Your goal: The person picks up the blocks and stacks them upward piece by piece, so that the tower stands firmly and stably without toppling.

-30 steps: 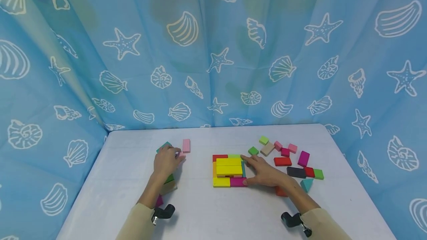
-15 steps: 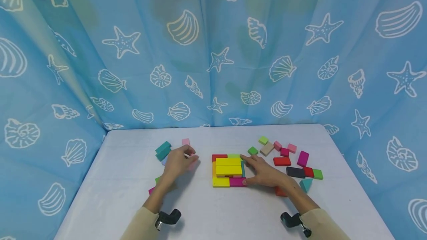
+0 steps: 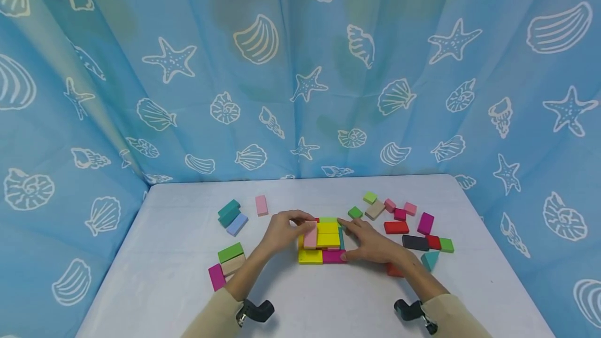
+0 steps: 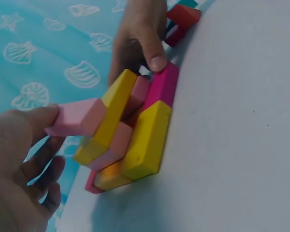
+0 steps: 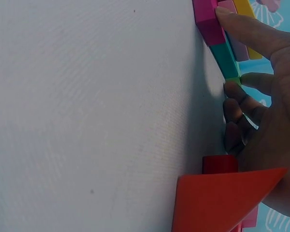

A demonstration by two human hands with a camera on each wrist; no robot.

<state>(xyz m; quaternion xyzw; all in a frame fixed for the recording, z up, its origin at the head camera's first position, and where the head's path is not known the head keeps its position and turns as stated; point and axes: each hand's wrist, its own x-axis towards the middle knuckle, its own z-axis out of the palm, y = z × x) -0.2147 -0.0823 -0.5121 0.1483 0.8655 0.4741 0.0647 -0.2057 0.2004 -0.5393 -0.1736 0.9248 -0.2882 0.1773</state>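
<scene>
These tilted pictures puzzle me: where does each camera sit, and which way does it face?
Head: worn on the head, facing forward and down at the block stack; shows the left hand, right hand and sleeves.
Left wrist: worn there, facing across the stack; shows the left hand pinching a pink block, the right hand beyond.
Right wrist: worn there, facing over the table toward the stack; shows the right hand.
Both wrist views share the magenta block the right hand touches.

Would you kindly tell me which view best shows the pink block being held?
The left wrist view: the pink block is large, pinched by the left hand. The head view shows it smaller; the right wrist view misses it.
</scene>
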